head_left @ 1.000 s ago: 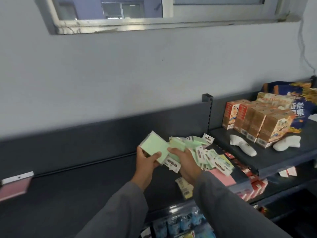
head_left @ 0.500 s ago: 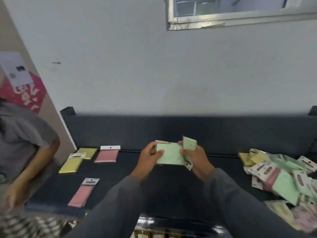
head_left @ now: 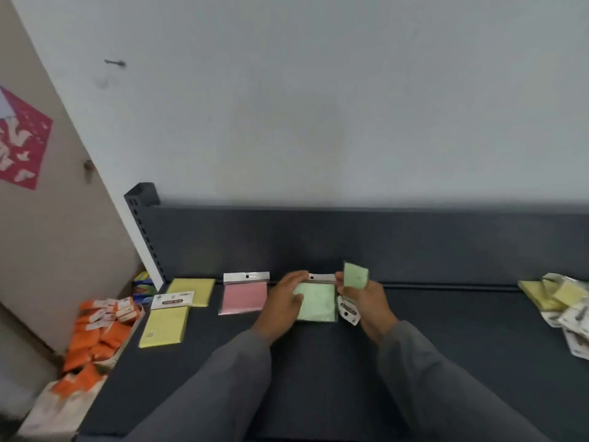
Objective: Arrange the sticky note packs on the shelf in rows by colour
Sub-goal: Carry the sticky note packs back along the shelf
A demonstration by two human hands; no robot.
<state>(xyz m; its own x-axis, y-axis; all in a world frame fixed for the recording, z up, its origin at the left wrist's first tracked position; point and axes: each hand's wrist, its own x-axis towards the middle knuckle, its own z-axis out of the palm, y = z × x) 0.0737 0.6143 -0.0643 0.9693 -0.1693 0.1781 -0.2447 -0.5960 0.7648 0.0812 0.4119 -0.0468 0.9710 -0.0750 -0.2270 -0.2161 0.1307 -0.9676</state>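
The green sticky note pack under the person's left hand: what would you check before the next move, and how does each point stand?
1. The flat green sticky note pack lies on the dark shelf: ok.
2. It sits beside the pink sticky note pack, apart from it, in line along the back: ok.
3. Left hand rests flat on the green pack, fingers straight: ok.
4. Right hand grips further small green packs for the same row: ok.
5. Two yellow sticky note packs form their own row at the left: ok.
6. The mixed pile of packs at the right is sorted: not ok.
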